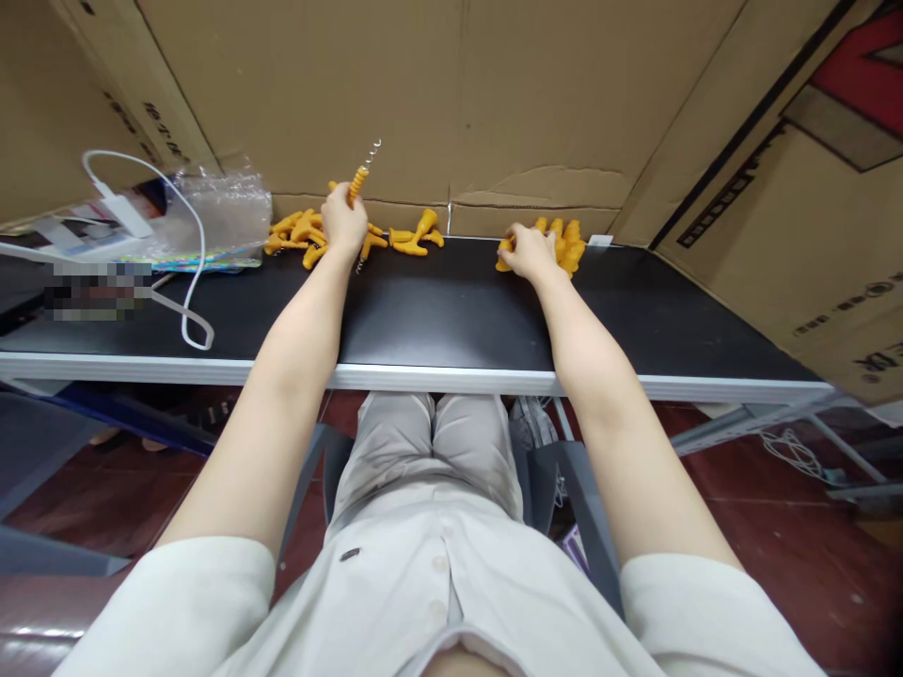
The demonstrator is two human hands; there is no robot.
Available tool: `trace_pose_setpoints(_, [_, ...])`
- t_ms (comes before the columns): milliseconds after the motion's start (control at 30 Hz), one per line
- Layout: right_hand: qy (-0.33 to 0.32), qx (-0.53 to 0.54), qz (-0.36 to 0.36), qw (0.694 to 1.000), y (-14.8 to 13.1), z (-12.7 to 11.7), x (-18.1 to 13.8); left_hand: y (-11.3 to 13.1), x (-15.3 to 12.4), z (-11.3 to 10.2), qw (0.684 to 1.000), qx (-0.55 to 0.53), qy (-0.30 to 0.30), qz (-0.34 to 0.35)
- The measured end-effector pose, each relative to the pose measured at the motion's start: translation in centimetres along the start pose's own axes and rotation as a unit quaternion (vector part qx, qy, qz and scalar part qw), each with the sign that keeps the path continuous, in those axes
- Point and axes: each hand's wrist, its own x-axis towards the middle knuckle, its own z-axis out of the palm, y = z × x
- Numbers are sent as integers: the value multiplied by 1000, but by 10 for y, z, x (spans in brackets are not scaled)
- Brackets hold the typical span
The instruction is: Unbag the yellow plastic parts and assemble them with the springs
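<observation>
A corkscrew [359, 179] with a ribbed yellow handle is gripped in my left hand [343, 222], its metal spiral pointing up and away. Beneath and beside that hand lies a loose pile of yellow corkscrews [300, 228], some with their spirals showing. A few more yellow pieces [418, 235] lie just right of it. My right hand [530, 250] is closed on a yellow piece [503, 256], mostly hidden by the fingers. Touching or close behind this hand, several yellow pieces [568, 246] stand grouped in a neat cluster.
Cardboard panels [451, 103] wall in the black tabletop [451, 320] at the back and right. At the left lie clear plastic bags [226, 212], a white charger [127, 213] with a looped cable, and a blurred-out object. A small white piece [600, 241] sits behind the right cluster.
</observation>
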Motion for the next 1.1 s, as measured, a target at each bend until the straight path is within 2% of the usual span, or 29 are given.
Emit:
trace_pose_setpoints(167, [27, -17, 7, 999, 5, 6, 3, -20, -4, -17, 992, 116, 21, -54])
trace_pose_setpoints(267, [41, -35, -3, 999, 1, 5, 0, -34, -4, -17, 988, 131, 18, -76])
trace_pose_setpoints(400, [2, -63, -1, 998, -8, -1, -5, -46, -2, -15, 990, 121, 11, -73])
trace_pose_setpoints(533, [4, -49, 3, 999, -12, -3, -6, -47, -3, -17, 994, 85, -1, -73])
trace_pose_setpoints(700, [8, -62, 13, 998, -17, -9, -12, -42, -8, -16, 991, 122, -32, -43])
trace_pose_setpoints(800, [-3, -73, 12, 997, -18, -10, -13, -42, -7, -12, 990, 114, -61, -49])
trace_pose_setpoints(900, [-1, -77, 14, 997, -14, -5, -9, -45, -1, -5, 990, 109, -72, -62])
trace_pose_setpoints(1100, [14, -69, 2, 997, -8, 4, -3, -54, 5, 3, 989, 104, -100, -27])
